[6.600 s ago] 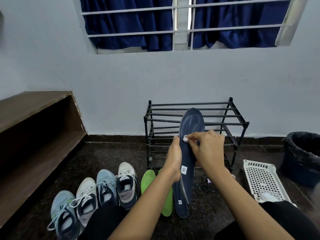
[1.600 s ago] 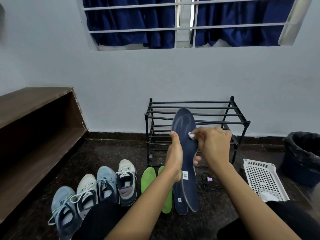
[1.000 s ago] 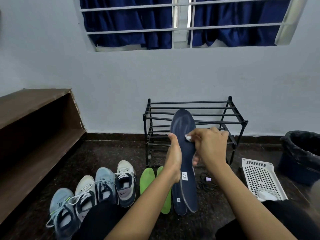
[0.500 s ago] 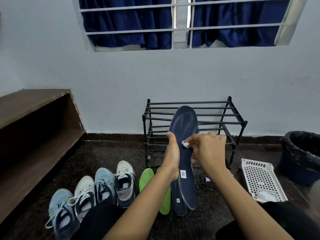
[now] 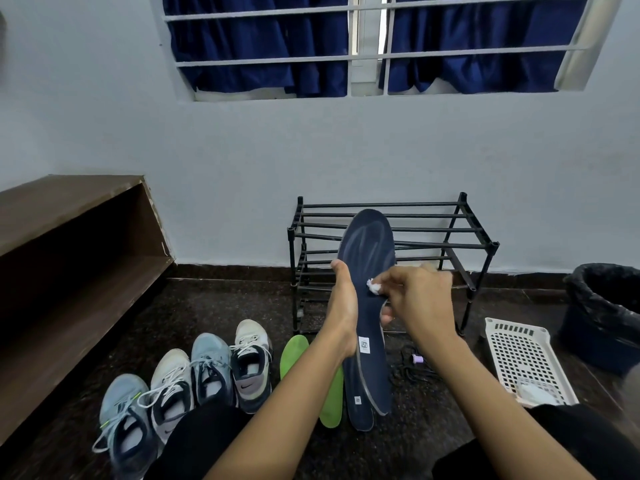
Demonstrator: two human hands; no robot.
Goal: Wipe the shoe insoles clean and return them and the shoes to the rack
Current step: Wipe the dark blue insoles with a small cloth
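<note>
My left hand (image 5: 343, 306) grips a dark navy insole (image 5: 367, 251) upright by its left edge, in front of the black metal shoe rack (image 5: 478, 247). My right hand (image 5: 419, 299) pinches a small white wipe (image 5: 374, 286) against the insole's middle. A second navy insole (image 5: 358, 408) lies on the floor below, beside two green insoles (image 5: 294, 351). Several sneakers (image 5: 211, 365) stand in a row on the floor at the left.
A white perforated basket (image 5: 523, 355) holding white wipes lies on the floor at the right, with a black-lined bin (image 5: 606, 306) behind it. Dark laces and a small purple item (image 5: 418, 359) lie near the rack. A brown wooden bench (image 5: 69, 258) runs along the left.
My right hand has rubbed the wipe up and down the insole's middle. My left hand has kept hold of the insole, shifting it slightly.
</note>
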